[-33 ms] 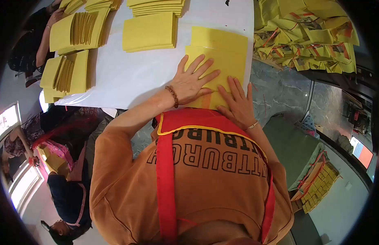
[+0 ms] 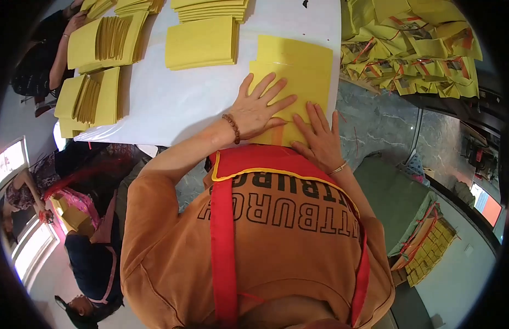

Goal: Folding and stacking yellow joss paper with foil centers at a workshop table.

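Nothing has visibly moved since the earlier frame: the left hand (image 2: 255,114), fingers spread, and right hand (image 2: 323,143), fingers partly spread, rest on yellow paper (image 2: 307,82) near the tabletop (image 2: 175,101)'s right edge.

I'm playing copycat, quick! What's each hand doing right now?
Left hand: open, spread flat on the smooth, rectangular yellow paper.
Right hand: open, resting on the same paper.

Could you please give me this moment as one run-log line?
left hand: spread flat on yellow paper | right hand: on same paper | nearby: yellow stacks on white table
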A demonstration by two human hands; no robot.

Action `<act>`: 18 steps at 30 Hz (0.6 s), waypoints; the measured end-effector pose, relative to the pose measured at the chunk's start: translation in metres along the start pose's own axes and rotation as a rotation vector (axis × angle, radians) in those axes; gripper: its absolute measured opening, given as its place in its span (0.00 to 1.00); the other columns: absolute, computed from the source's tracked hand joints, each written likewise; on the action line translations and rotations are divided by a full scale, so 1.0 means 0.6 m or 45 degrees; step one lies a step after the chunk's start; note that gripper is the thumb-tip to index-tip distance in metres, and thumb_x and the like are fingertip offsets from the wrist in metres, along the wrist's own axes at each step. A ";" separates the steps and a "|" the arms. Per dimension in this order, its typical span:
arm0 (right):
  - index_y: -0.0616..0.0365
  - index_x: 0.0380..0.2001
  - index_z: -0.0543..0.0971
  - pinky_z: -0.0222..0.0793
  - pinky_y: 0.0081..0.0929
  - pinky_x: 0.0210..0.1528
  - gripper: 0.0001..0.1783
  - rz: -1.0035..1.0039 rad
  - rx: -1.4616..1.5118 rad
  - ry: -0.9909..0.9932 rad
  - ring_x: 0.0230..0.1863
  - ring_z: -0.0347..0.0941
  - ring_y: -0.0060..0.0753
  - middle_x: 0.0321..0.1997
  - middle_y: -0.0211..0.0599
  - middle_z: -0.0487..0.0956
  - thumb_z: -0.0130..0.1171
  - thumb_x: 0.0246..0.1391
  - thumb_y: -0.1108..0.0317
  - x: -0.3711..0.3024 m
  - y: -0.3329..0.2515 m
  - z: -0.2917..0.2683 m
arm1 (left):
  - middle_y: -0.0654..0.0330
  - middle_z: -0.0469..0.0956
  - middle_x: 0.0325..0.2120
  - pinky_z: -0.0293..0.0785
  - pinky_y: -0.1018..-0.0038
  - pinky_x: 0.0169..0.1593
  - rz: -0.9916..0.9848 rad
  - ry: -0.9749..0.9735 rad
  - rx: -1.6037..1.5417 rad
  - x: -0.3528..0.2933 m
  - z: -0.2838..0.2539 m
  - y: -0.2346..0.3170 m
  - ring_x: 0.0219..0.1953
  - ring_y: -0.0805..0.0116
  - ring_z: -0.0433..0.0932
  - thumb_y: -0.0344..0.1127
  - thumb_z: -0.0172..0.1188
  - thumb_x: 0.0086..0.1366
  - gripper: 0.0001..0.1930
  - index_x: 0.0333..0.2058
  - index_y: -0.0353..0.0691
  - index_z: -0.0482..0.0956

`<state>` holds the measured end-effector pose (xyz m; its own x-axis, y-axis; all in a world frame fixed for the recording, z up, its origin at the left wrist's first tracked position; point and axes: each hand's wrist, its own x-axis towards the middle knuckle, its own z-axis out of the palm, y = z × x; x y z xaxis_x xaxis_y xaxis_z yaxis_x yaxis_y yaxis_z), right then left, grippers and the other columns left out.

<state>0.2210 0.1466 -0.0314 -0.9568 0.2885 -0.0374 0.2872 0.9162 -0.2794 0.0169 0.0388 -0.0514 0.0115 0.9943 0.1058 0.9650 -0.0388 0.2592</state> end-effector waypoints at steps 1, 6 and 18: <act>0.41 0.59 0.64 0.29 0.55 0.65 0.30 0.010 0.013 -0.006 0.68 0.45 0.39 0.67 0.40 0.53 0.47 0.54 0.46 -0.002 -0.001 0.000 | 0.60 0.54 0.61 0.39 0.47 0.61 0.003 0.000 0.008 0.001 -0.005 0.003 0.65 0.58 0.46 0.56 0.51 0.58 0.33 0.60 0.53 0.57; 0.41 0.58 0.65 0.31 0.55 0.65 0.27 0.057 0.178 -0.009 0.68 0.45 0.40 0.67 0.42 0.53 0.45 0.55 0.48 0.004 0.005 -0.008 | 0.51 0.67 0.50 0.65 0.65 0.48 0.331 0.030 0.209 0.023 -0.013 0.009 0.49 0.58 0.66 0.47 0.56 0.54 0.29 0.53 0.38 0.67; 0.62 0.52 0.70 0.56 0.28 0.58 0.21 0.281 0.966 0.527 0.57 0.64 0.35 0.54 0.42 0.71 0.39 0.62 0.62 0.006 0.036 -0.036 | 0.60 0.78 0.38 0.73 0.69 0.39 -0.061 0.514 0.055 0.002 -0.143 -0.062 0.38 0.62 0.76 0.25 0.52 0.49 0.23 0.48 0.42 0.73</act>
<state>0.2248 0.1734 -0.0167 -0.7478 0.6483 0.1429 0.2146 0.4397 -0.8721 -0.0414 0.0327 0.0214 -0.1290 0.8757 0.4653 0.9722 0.0192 0.2335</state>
